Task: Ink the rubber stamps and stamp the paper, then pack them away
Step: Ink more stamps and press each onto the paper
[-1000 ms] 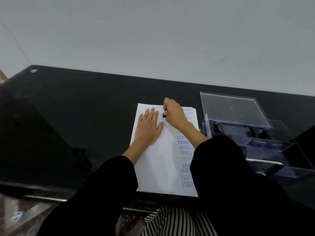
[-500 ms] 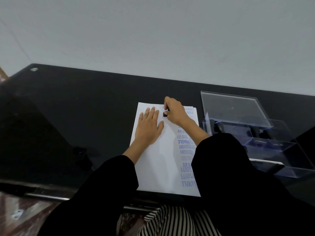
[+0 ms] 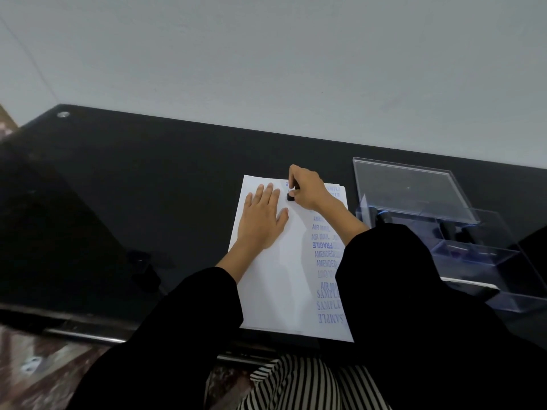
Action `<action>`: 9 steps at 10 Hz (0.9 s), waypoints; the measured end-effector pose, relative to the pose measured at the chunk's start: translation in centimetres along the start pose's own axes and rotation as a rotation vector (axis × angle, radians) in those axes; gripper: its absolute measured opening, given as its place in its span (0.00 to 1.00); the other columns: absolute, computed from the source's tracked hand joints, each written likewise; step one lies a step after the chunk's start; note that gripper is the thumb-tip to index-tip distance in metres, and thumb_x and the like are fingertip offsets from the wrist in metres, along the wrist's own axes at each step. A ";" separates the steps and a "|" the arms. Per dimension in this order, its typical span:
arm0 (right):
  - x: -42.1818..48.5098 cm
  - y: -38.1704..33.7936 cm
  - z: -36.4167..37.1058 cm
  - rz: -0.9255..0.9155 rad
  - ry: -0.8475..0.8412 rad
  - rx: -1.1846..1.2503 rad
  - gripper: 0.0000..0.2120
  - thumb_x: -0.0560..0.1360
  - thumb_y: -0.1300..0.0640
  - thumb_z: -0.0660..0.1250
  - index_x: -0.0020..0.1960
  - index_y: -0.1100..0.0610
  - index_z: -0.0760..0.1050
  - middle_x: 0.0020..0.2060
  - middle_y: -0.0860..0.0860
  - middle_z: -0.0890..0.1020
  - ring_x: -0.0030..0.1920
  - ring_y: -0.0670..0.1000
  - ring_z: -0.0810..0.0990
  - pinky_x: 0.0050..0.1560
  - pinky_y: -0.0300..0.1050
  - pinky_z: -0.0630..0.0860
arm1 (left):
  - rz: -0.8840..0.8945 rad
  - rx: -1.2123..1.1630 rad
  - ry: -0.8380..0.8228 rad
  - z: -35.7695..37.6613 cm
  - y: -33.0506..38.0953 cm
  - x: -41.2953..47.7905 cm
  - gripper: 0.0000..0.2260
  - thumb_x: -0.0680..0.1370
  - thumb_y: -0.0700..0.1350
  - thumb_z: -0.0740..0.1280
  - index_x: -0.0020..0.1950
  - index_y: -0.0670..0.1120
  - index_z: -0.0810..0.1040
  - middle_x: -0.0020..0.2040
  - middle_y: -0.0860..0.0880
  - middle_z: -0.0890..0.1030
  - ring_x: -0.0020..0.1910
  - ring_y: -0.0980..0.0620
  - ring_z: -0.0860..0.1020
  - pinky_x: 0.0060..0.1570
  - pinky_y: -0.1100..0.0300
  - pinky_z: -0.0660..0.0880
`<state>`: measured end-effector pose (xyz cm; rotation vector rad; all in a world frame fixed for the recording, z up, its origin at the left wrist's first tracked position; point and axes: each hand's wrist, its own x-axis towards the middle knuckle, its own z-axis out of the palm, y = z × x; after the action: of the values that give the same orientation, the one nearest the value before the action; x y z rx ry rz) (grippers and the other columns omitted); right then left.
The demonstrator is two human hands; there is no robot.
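**Head view.** The right grip (image 3: 307, 187) is closed round a small black rubber stamp (image 3: 290, 197). Its fingers curl over the top of the stamp and hold it base-down on a white sheet of paper (image 3: 275, 285), close to the sheet's far edge. A fragment of blue print (image 3: 286, 183) shows just beyond the stamp, beside the fingertips.

The left grip (image 3: 263, 220) lies immediately left of the right grip, near it but apart. It holds nothing: the fingers are straight, the thumb is spread, and the palm presses flat on the sheet.

From the right grip back toward the person, a column of blue stamped words (image 3: 324, 253) runs down the right half of the sheet. AIR MAIL, FRAGILE, AMENDED and SAMPLE are legible, and some impressions are inverted. The black right sleeve (image 3: 414, 291) covers the column's right margin. At the far corner, just right of the right grip, the printed edge of a second sheet (image 3: 337, 189) shows from underneath.

Further right of the right grip, beside the paper, stands a clear plastic compartment box (image 3: 485, 261) with its clear lid (image 3: 411, 190) open at the far side. Dark stamps (image 3: 447, 229) stand inside, but their details cannot be made out.

Paper and box rest on a glossy black glass desk (image 3: 148, 179), which extends well to the left of the left grip. A round metal fitting (image 3: 62, 114) marks its far-left corner. Beyond both grips rises a plain grey wall (image 3: 266, 69). Nearest the camera are the black left sleeve (image 3: 165, 335) and a black-and-white striped cloth (image 3: 310, 386).
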<state>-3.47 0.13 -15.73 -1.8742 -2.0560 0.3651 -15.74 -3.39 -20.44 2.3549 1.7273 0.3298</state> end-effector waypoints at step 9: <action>-0.5 0.1 0.8 -0.004 0.086 0.039 0.11 0.74 0.67 0.66 0.44 0.58 0.64 0.48 0.59 0.77 0.41 0.51 0.72 0.44 0.43 0.73 | 0.008 -0.004 0.023 0.3 -0.1 0.1 0.25 0.82 0.54 0.49 0.77 0.45 0.52 0.78 0.47 0.51 0.77 0.49 0.48 0.75 0.54 0.43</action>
<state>-3.64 -0.36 -16.58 -1.8307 -1.9824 0.3155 -15.76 -3.27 -20.76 2.3651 1.7258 0.3633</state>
